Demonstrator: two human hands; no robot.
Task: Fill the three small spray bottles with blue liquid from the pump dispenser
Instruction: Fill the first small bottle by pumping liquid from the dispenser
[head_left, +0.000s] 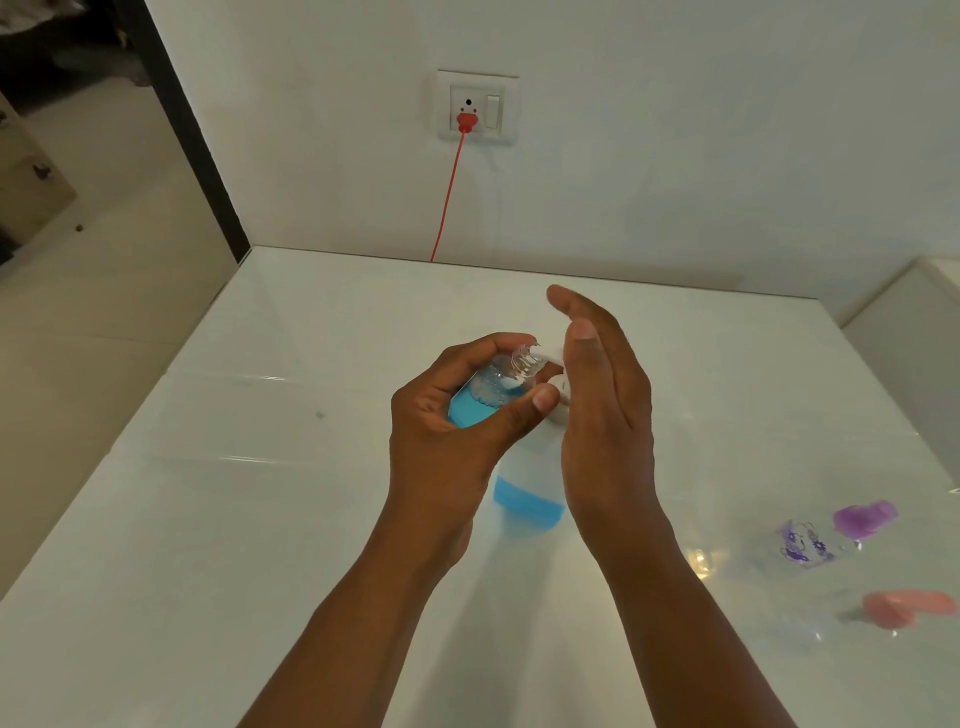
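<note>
My left hand (457, 410) grips a small clear spray bottle (493, 387), tilted, its open threaded neck held against the white pump spout. Blue liquid fills its lower part. The pump dispenser (530, 488) stands on the white table (260, 519), with a little blue liquid at its bottom. My right hand (602, 410) lies on the pump head with straight fingers; the head is mostly hidden under the palm. At the right, a clear spray bottle with a purple cap (831, 535) and one with a pink cap (883, 613) lie on the table.
A white wall stands behind the table, with a socket plate (477, 106) and a red plug and cable (448, 197) running down behind the far edge. A white ledge (904, 332) sits at the right. Floor shows to the left.
</note>
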